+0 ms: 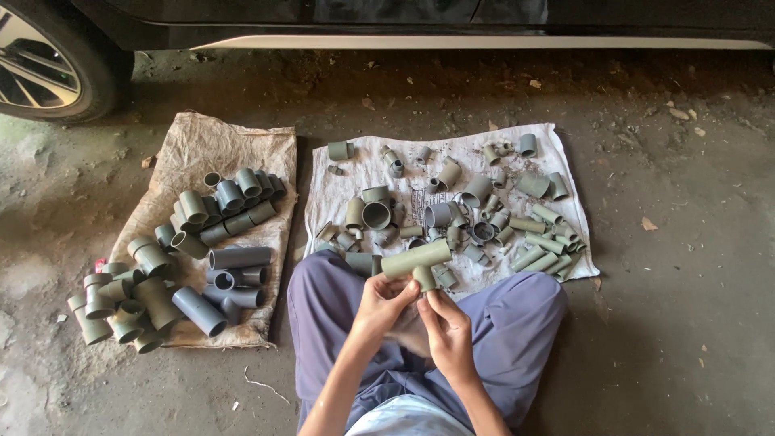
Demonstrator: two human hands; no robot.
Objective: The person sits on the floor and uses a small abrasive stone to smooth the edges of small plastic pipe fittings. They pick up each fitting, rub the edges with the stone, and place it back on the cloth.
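The person's forearms are running out of the bottom edge, and the purple trousers [517, 323] are covering the crossed legs, so only the two hands are showing in full. The car [420, 20] along the top is being cut off above its sill, and its wheel [40, 69] is leaving the picture at the left corner. The left hand [383, 305] is gripping one arm of a grey-green tee fitting [416, 260], fingers [401, 284] wrapped closed round it; the right hand [448, 327] is pinching the short downward stem, fingertips closed on it. The fitting is being held above the lap, overlapping the near edge of the white cloth [565, 137]. That cloth is lying on the concrete floor [686, 282], creased and stained, carrying a patch of dark print near its middle that is too small to make out, among many small matt plastic fittings [476, 214], mostly short sleeves and elbows. A coarse brown sack [202, 141] is lying just beside it to the left, holding larger grey pipe couplings [230, 198], some spilling off its left edge onto the floor.
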